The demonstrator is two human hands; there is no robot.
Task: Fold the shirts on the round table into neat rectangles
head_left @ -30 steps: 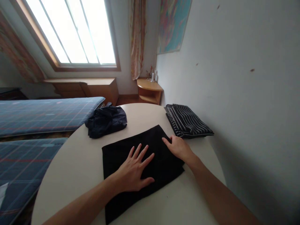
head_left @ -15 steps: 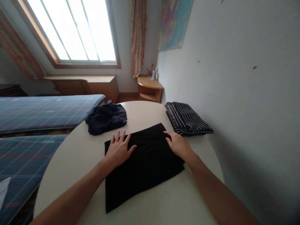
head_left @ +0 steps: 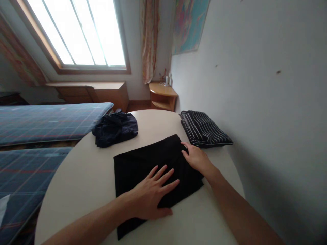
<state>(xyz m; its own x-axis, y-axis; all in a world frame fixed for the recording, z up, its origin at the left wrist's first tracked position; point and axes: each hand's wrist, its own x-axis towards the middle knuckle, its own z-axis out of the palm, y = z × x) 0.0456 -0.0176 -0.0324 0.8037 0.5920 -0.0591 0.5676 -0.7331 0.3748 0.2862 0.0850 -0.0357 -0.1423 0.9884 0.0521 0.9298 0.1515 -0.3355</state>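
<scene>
Compared with half a second ago, the left hand has come from the far-left edge of the folded black cloth to its near middle, its grip spread flat and fingers apart, the thumb tip just past the near edge. The right hand stays at the cloth's right edge; its thumb and index finger stand apart, but the other fingers are hidden, so I cannot tell whether that grip pinches fabric. The cloth lies in the middle of the round white desk, with bare surface to its left, up to the curved rim, and beyond its far edge. The crumpled navy garment sits at the far-left rim; the folded striped cloth lies just beside the right hand, near the wall. The black cloth looks matt and plain, mostly smooth, with a layered lower-right corner.
</scene>
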